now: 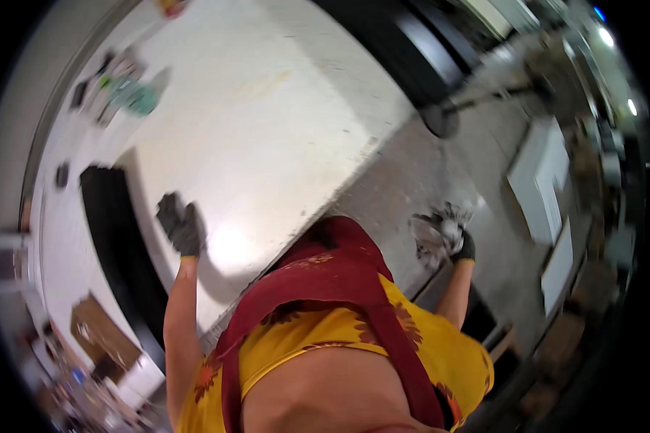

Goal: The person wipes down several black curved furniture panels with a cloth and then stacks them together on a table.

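White stone-look worktop [282,108] carries the left hand [180,225] in a dark glove, resting flat near its near edge, fingers together as far as the blur shows. Right hand [461,245], also dark-gloved, is off the worktop over the grey floor [426,173], fingers clenched around a crumpled grey-white rag [435,229]. Green bottle [139,97] lies near the worktop's far left corner.

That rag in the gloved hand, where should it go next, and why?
Probably onto the white slab. The right hand holds the crumpled rag off to the side above the grey floor, while the left hand already rests flat on the slab, so bringing the rag over seems the likely move.
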Demonstrator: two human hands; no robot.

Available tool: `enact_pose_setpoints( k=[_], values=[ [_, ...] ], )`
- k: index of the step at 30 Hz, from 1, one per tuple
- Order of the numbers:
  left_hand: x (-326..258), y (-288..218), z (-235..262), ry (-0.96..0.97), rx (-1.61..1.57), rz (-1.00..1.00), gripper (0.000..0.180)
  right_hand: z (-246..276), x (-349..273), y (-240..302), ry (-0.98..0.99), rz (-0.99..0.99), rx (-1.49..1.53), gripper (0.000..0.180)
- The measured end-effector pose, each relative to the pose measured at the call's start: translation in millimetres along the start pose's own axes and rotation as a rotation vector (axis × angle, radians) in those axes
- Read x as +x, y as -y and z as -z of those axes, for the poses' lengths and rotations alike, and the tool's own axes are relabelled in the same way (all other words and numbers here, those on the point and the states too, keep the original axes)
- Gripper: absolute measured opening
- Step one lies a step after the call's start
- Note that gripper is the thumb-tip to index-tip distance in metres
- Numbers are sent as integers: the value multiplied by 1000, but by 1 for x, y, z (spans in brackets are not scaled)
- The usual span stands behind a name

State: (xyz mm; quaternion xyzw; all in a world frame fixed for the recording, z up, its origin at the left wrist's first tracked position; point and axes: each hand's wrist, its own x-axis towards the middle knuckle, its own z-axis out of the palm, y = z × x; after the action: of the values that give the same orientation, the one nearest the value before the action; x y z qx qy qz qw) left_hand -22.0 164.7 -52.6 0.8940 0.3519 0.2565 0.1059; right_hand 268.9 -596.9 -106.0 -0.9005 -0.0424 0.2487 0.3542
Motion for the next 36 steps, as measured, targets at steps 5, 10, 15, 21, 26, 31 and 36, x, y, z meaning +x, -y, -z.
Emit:
enact_pose_setpoints(
  k=[5,10,15,21,26,31,36],
  values=[
    [18,-29,9,-126,-12,-52,72,-47,15,164,-251,-271,-210,41],
    [-48,-139,21,190,-695,-142,43,-87,15,335,-133,343,256,27],
    [-87,-198,38,417,-1743,433,60,-187,-18,472,86,1166,9,27],
    [-100,-121,73,-377,-846,549,61,-336,-84,493,425,1501,-699,43],
    [-150,-70,122,-420,-755,710,58,-409,-67,516,406,1925,-299,31],
    [-194,-92,118,-373,-784,825,55,-476,34,603,-2,1771,-386,32],
    [-188,-116,90,-440,-966,914,52,-404,208,610,-418,1037,-605,28]
  ],
)
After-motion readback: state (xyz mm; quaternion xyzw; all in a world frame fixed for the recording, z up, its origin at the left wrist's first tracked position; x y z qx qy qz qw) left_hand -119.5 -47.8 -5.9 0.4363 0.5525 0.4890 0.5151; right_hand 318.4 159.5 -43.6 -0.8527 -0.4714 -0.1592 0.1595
